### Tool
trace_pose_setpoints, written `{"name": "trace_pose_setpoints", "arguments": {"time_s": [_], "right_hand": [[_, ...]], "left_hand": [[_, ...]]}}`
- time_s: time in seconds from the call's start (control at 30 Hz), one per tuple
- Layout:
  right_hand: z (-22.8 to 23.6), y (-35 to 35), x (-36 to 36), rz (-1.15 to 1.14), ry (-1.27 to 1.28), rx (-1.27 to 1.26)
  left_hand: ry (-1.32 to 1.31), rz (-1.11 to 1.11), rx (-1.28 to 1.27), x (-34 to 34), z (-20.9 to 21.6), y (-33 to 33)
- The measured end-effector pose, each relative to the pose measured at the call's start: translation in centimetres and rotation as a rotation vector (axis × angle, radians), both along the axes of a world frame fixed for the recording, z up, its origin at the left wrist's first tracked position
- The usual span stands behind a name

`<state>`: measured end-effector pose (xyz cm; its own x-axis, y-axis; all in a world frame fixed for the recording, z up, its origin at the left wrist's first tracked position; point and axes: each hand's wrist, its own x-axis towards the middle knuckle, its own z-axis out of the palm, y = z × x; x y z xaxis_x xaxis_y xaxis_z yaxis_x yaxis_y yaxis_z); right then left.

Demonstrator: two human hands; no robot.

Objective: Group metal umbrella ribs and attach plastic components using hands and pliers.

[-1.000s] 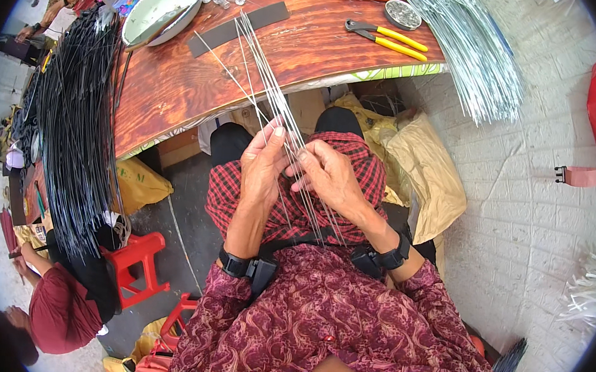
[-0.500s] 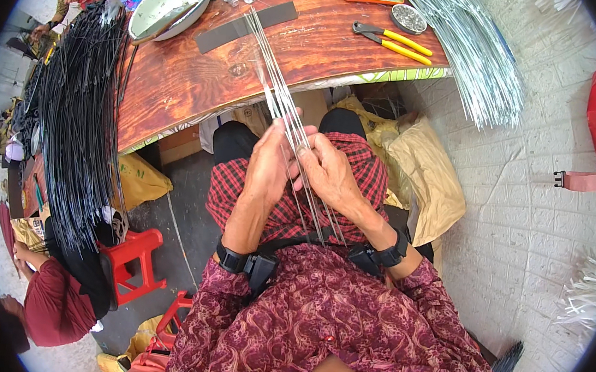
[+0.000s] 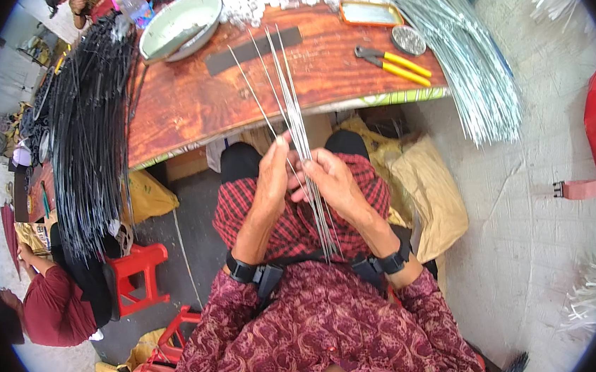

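Several thin silvery rods (image 3: 292,104) are held over my lap between both hands, pointing away toward the wooden table. My left hand (image 3: 272,177) has its thumb up against the rods on their left side. One or two rods lean out to the left there, apart from the main group. My right hand (image 3: 335,181) pinches the main group between thumb and fingers. The rods' near ends stick out below my hands toward my waist. Some fingers of both hands are hidden behind the rods and each other.
On the wooden table (image 3: 169,121) lie yellow-handled pliers (image 3: 397,66), a dark flat strip (image 3: 242,57), a white basin (image 3: 209,28), a small metal dish (image 3: 408,40) and an orange-rimmed tray (image 3: 371,14). Black strands (image 3: 89,139) hang left, silvery strands (image 3: 474,81) right. Two people sit leftward, near a red stool (image 3: 139,278).
The rods, closer together before, now spread apart, with one or two tilted to the left. A thicker white end above my left hand no longer shows. The whole view has shifted slightly.
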<state>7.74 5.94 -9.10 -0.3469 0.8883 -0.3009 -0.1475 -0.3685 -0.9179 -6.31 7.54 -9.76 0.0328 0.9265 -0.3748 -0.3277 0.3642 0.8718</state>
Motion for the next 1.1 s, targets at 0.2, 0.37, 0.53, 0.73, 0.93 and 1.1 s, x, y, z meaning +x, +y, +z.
{"name": "trace_pose_setpoints", "arguments": {"time_s": [0.2, 0.37, 0.53, 0.73, 0.93, 1.1], "right_hand": [[0.5, -0.6, 0.2, 0.018, -0.090, 0.152], [1.3, 1.7, -0.6, -0.013, 0.059, 0.085], [1.8, 1.4, -0.4, -0.078, 0.117, -0.019], [0.4, 2.4, -0.5, -0.138, 0.153, -0.073], [0.1, 2.1, -0.9, -0.037, -0.001, -0.007], [-0.9, 1.8, -0.3, -0.002, -0.511, 0.478]], "left_hand": [[-0.044, -0.155, 0.037, -0.7, 1.1, 0.5], [-0.112, -0.100, 0.036, -1.5, 0.4, 3.6], [-0.055, -0.022, 0.040, -0.5, 0.8, 3.1], [-0.067, -0.082, 0.079, -0.2, 1.1, 2.9], [-0.094, -0.076, 0.008, -0.5, -0.2, 2.5], [-0.073, -0.075, 0.024, -1.3, -0.7, 2.0]]}}
